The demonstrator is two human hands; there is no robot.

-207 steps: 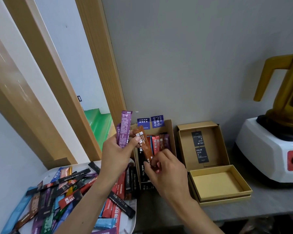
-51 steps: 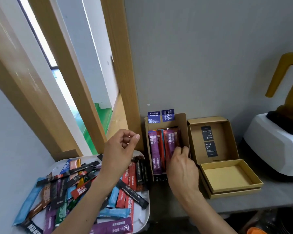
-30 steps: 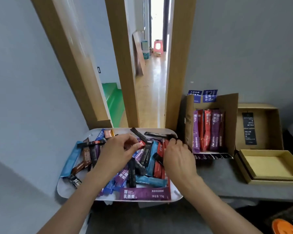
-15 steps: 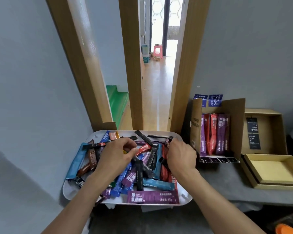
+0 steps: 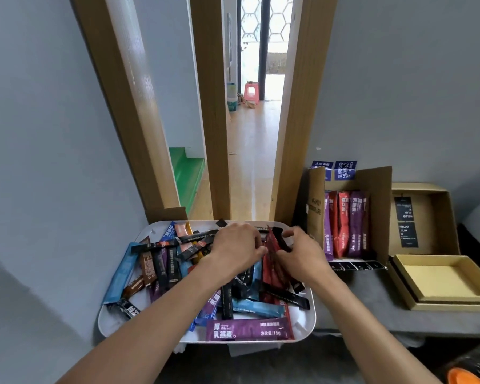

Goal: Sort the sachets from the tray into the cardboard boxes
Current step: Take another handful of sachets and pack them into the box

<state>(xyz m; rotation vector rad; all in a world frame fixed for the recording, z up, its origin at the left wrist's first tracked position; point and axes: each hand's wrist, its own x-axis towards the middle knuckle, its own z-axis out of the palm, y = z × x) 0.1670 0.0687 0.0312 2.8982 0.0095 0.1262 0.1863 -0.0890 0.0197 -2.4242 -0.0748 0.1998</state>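
We've got both hands in the white plastic tray (image 5: 302,332): right hand (image 5: 302,254) pinching a red foil sachet (image 5: 272,261), left hand (image 5: 234,249) curled, grip hidden. Light, slippery; pinch the ends.

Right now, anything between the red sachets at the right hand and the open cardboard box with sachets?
Nothing visible blocks it. The right hand is at the red sachets near the tray's right edge. The cardboard box stands just right of the tray, its open front facing the person, purple and red sachets upright inside.
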